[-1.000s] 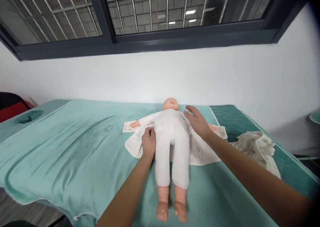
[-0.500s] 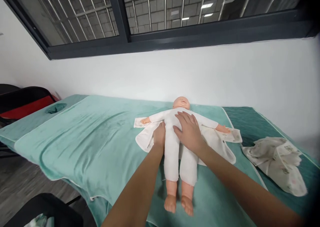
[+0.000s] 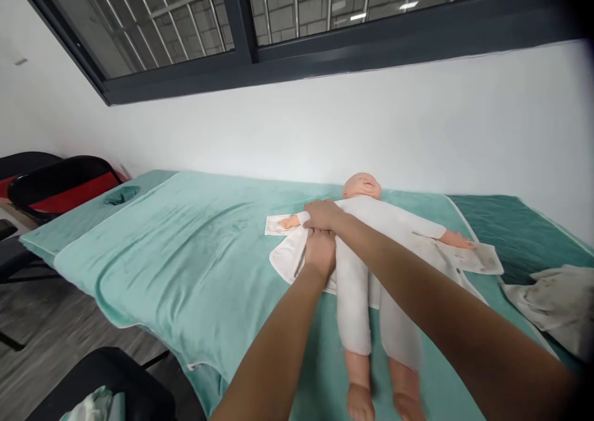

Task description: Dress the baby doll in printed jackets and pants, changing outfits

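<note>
A baby doll (image 3: 366, 241) with a white cloth body lies on its back, head toward the wall, arms spread. Beneath it is an opened white baby shirt (image 3: 290, 257), its sleeves stretched out under the doll's arms. My right hand (image 3: 323, 215) reaches across the doll and is closed round its arm at the left of the view, near the shoulder. Just below, against the doll's side, my left hand (image 3: 321, 251) has curled fingers. Their tips are hidden, so what they grip cannot be made out.
The doll lies on a bed with a light green cover (image 3: 185, 254). A crumpled patterned white cloth (image 3: 557, 303) lies at the right. Folding chairs (image 3: 69, 189) stand at the left, and a black seat (image 3: 111, 384) with cloths on it is at the lower left. A barred window is above.
My right hand has left the doll's chest and moved left to its arm. My left hand has stayed at the doll's side. The view has shifted left.
</note>
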Demonstrator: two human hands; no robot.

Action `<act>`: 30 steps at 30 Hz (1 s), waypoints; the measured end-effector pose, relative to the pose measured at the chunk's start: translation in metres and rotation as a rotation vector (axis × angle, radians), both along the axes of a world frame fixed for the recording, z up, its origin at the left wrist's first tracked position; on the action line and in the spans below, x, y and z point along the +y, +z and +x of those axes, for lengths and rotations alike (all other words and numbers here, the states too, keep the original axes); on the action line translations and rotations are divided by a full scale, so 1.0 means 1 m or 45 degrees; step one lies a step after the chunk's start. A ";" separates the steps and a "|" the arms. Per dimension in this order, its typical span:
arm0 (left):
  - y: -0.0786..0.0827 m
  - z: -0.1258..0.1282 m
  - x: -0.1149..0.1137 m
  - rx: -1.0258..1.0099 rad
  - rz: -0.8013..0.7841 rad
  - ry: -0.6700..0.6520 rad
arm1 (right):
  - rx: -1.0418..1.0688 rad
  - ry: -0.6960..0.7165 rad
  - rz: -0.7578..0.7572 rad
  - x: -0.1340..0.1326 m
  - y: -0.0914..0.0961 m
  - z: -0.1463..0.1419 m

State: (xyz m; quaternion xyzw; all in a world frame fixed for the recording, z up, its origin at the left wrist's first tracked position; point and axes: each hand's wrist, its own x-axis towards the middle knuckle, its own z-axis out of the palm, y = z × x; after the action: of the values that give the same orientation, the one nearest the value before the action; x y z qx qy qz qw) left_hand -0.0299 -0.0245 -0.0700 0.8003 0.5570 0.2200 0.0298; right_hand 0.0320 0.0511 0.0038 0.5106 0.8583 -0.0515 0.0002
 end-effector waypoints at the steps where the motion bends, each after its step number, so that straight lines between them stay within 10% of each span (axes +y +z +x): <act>1: 0.001 -0.002 -0.003 0.041 0.006 -0.001 | -0.006 0.002 -0.018 0.003 0.000 -0.002; 6: 0.005 -0.007 -0.014 0.097 0.131 0.044 | 0.027 -0.060 -0.045 0.008 0.008 0.004; 11: 0.003 -0.017 -0.003 -0.302 0.063 0.495 | 0.107 -0.083 -0.017 0.004 0.020 0.030; 30: -0.011 -0.053 0.025 -1.446 0.111 0.603 | 0.155 -0.030 -0.022 -0.020 0.004 0.065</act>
State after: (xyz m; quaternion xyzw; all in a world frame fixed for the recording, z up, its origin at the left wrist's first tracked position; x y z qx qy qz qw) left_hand -0.0833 0.0003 -0.0806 0.4133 0.6072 0.6350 0.2392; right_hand 0.0972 0.0308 0.0075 0.5167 0.8501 -0.0898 -0.0480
